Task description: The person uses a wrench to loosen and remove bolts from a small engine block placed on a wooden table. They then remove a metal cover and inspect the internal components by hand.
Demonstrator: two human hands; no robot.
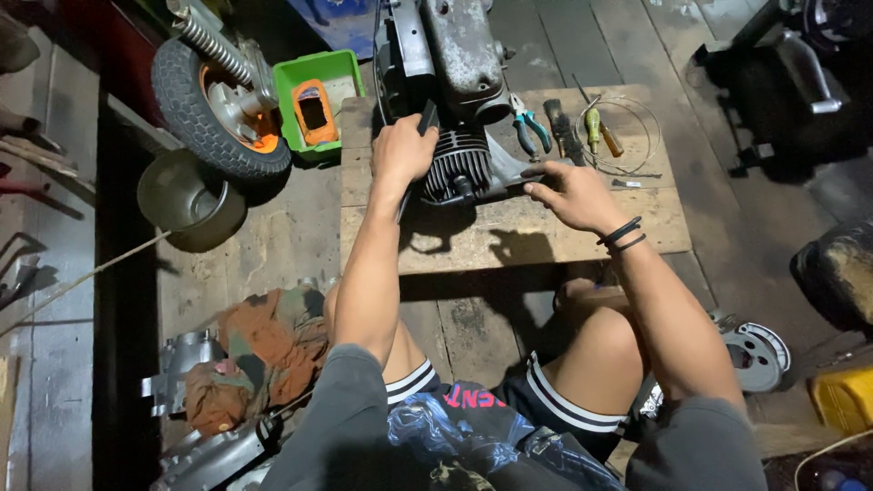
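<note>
Head: engine (pixel 459 164) between both hands' grip.

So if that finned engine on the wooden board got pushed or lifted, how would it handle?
The engine is probably heavy for its size: it looks like cast metal, with a finned cylinder. It should stay stiff and seems unlikely to roll, since its bulk lies broad on the wooden board. The left hand and right hand both rest on it.
</note>
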